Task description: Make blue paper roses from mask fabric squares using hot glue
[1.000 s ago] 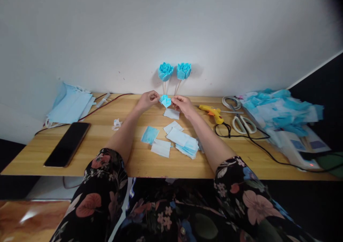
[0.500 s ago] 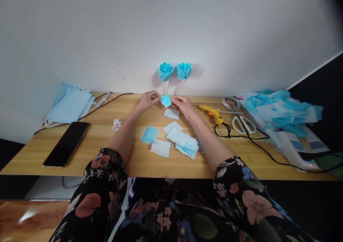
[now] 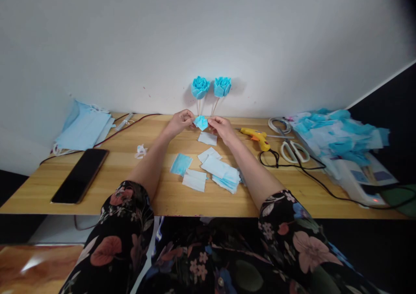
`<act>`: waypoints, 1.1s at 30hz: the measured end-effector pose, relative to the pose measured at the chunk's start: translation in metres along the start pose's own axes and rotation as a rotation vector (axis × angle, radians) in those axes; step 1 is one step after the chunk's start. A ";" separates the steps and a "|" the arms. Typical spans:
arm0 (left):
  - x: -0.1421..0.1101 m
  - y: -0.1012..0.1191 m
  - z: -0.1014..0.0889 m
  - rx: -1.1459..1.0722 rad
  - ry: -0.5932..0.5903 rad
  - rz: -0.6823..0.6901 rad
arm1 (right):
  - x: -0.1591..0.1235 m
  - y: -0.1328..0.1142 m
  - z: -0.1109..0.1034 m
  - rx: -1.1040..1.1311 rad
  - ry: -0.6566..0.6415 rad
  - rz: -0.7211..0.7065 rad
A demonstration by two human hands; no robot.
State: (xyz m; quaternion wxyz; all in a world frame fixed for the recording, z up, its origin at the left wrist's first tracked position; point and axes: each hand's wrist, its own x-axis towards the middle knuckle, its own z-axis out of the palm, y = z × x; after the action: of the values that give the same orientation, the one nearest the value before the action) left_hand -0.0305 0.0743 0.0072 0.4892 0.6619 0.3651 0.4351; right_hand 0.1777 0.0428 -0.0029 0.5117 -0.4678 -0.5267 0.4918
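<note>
Between my two hands is a small blue fabric piece (image 3: 201,122), creased and pointed at the bottom like a petal. My left hand (image 3: 182,122) pinches its left corner, and my right hand (image 3: 221,127) pinches the right one. Just behind, two blue handmade flowers (image 3: 200,87) on thin sticks lean against the wall. Below my hands lies one pale cut piece (image 3: 207,138). Nearer to me, between my forearms, are a blue square (image 3: 181,164), a pale square (image 3: 194,180) and a loose stack of cut pieces (image 3: 224,174).
On the right lie a yellow glue gun (image 3: 256,138), white-handled scissors (image 3: 295,151), a coiled white cable (image 3: 280,125), a black cord and a heap of blue and white scraps (image 3: 341,133). To the left are folded face masks (image 3: 82,125), a phone (image 3: 80,176) and white scraps (image 3: 141,151).
Both hands keep their pinch on the blue piece. Its top edge looks slightly flatter and its folds have shifted a little. The whole view has drifted slightly.
</note>
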 end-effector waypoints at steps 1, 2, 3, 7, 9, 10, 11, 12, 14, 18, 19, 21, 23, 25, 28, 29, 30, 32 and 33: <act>0.000 0.000 0.000 -0.018 -0.002 -0.006 | 0.000 0.000 0.000 -0.003 0.002 0.002; -0.001 0.000 0.000 -0.036 -0.004 -0.011 | -0.001 -0.001 0.001 -0.009 0.005 0.006; -0.001 0.000 0.000 -0.053 -0.009 -0.018 | -0.001 -0.001 0.001 -0.014 0.009 0.008; -0.003 0.001 0.001 -0.113 -0.042 -0.058 | -0.002 -0.002 0.003 -0.008 0.022 0.006; -0.004 0.001 0.001 -0.128 -0.056 -0.065 | -0.002 -0.001 0.003 0.001 0.018 0.001; -0.004 0.001 0.002 -0.131 -0.063 -0.063 | -0.002 -0.001 0.003 0.001 0.017 -0.001; -0.004 0.000 0.002 -0.133 -0.072 -0.060 | -0.002 -0.001 0.003 -0.002 0.018 -0.002; -0.004 0.000 0.002 -0.136 -0.082 -0.056 | -0.001 -0.001 0.003 -0.007 0.019 -0.002; -0.004 -0.001 0.003 -0.149 -0.097 -0.048 | -0.001 0.000 0.003 -0.015 0.027 0.000; -0.004 -0.003 0.003 -0.184 -0.107 -0.025 | -0.001 0.002 0.004 -0.002 0.045 0.006; -0.004 -0.003 0.004 -0.193 -0.107 -0.016 | -0.001 0.003 0.004 0.001 0.049 0.008; -0.003 -0.003 0.004 -0.202 -0.103 0.001 | -0.001 0.003 0.005 0.007 0.063 0.017; -0.004 -0.003 0.005 -0.199 -0.098 0.009 | -0.001 0.002 0.006 0.006 0.079 0.029; -0.004 -0.003 0.006 -0.190 -0.095 -0.003 | -0.002 0.001 0.007 0.006 0.096 0.035; -0.005 -0.003 0.007 -0.184 -0.089 -0.028 | -0.003 -0.001 0.008 0.014 0.113 0.023; -0.005 -0.003 0.007 -0.178 -0.089 -0.028 | -0.003 -0.001 0.008 0.015 0.117 0.020; -0.005 -0.003 0.008 -0.169 -0.091 -0.021 | -0.004 -0.002 0.008 0.015 0.121 0.021; -0.004 -0.003 0.009 -0.144 -0.093 -0.008 | -0.004 -0.002 0.009 0.014 0.124 0.029; -0.003 -0.002 0.010 -0.133 -0.090 -0.006 | -0.004 -0.002 0.009 0.016 0.123 0.033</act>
State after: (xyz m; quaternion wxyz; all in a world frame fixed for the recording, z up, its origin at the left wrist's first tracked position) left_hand -0.0224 0.0684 0.0028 0.5493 0.6457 0.3151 0.4266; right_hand 0.1686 0.0380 -0.0017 0.5387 -0.5017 -0.4827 0.4745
